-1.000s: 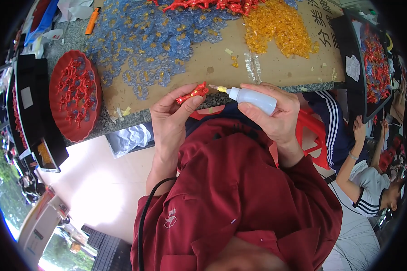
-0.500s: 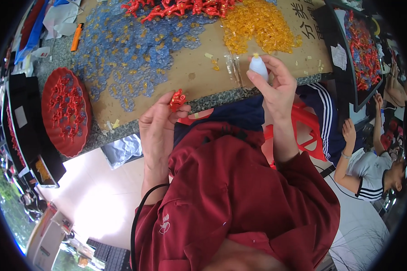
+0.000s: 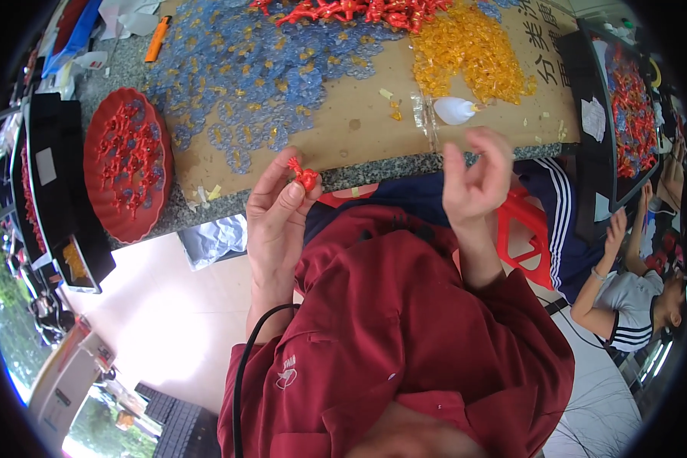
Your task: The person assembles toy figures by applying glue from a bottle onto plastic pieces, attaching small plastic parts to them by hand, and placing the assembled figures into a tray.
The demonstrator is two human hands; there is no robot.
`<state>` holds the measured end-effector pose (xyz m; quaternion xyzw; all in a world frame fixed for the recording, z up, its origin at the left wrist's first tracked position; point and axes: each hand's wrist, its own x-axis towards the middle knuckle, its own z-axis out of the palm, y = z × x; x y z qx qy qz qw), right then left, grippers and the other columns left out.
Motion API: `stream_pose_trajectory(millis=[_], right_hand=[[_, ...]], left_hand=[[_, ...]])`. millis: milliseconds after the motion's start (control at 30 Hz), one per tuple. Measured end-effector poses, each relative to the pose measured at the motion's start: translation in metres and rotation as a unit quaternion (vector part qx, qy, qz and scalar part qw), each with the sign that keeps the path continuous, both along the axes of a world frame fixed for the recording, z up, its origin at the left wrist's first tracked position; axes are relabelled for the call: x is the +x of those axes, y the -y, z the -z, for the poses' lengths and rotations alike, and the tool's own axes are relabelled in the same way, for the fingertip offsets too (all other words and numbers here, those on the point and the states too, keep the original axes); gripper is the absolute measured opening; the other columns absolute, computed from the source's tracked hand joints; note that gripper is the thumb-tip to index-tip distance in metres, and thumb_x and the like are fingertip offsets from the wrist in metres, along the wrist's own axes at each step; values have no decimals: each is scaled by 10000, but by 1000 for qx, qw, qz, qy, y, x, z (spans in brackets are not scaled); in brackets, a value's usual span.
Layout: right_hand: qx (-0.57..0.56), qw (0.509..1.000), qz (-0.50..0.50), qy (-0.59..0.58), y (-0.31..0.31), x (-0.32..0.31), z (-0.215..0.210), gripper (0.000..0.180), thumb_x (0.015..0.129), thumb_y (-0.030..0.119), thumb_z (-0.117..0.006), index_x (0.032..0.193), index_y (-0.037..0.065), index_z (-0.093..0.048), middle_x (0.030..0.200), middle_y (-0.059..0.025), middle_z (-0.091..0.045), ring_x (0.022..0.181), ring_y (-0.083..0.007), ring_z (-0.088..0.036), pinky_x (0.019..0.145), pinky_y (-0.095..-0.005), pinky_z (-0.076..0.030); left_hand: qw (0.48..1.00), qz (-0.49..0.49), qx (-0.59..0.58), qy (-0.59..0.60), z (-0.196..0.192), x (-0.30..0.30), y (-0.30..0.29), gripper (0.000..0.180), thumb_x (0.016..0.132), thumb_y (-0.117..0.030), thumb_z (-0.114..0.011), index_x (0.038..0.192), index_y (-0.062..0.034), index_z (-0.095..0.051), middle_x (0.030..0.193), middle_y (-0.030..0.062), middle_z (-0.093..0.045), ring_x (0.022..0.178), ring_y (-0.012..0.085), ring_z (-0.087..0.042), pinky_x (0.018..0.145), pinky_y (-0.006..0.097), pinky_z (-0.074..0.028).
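Observation:
Between the thumb and fingers of my left hand (image 3: 276, 214) is a small glossy red figurine (image 3: 307, 180), held just off the table's near edge. My right hand (image 3: 477, 179) is empty, its thumb apart from the loosely curled fingers. Just beyond it, a small white squeeze bottle (image 3: 454, 111) with a yellowish tip lies on its side on the cardboard. Blue translucent pieces (image 3: 244, 84) spread widely over the cardboard, with a pile of amber translucent pieces (image 3: 466, 53) to their right. More red figurines (image 3: 359, 11) are heaped at the far edge.
A red scalloped plate (image 3: 99, 206) of red figurines and blue pieces stands at left, near an orange cutter (image 3: 157, 40). Black bins (image 3: 588, 57) flank the table. At right sits another person (image 3: 626, 294) in a white shirt. A red stool (image 3: 528, 229) is below the table.
My right hand has let go of the squeeze bottle, which now lies on the cardboard, and has drawn back toward me. The figurine in my left hand has turned. The whole view has shifted slightly.

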<state>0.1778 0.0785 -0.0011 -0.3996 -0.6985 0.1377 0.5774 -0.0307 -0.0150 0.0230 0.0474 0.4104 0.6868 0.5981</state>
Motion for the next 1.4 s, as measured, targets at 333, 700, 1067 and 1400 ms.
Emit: stream_pose_trajectory(millis=[333, 700, 1067, 1400], right_hand=[[-236, 939, -147, 203, -18, -106, -16, 157, 753, 169, -656, 790, 21, -620, 716, -88, -614, 601, -253, -591, 529, -322, -452], [-358, 905, -227, 48, 4, -73, -36, 139, 718, 61, -692, 834, 22, -627, 813, -46, -598, 577, -72, -529, 512, -209, -438], [-565, 728, -351, -167, -7, -42, -22, 298, 750, -63, -622, 1042, -26, -573, 991, -55, -529, 763, -81, -540, 665, -213, -481], [-591, 655, -368, -294, -4, -34, -16, 288, 782, -33, -594, 1069, -26, -576, 1175, -150, -510, 1003, -184, -552, 867, -291, -459]], left_hand=[[999, -23, 30, 33, 11, -13, 17, 253, 816, -10, -577, 1067, -3, -548, 979, 110, -605, 926, 236, -595, 843, 333, -488], [995, -27, 62, 68, 13, -3, -4, 204, 834, -17, -558, 1035, -51, -550, 1013, 59, -586, 942, 186, -577, 896, 382, -458], [991, 46, 49, 111, 12, 10, -10, 188, 846, -44, -550, 1034, -48, -546, 974, 75, -601, 952, 224, -578, 838, 357, -482], [983, 69, 97, 143, 20, 13, -10, 171, 848, -42, -544, 1018, -47, -534, 969, 99, -590, 904, 212, -585, 806, 332, -488]])
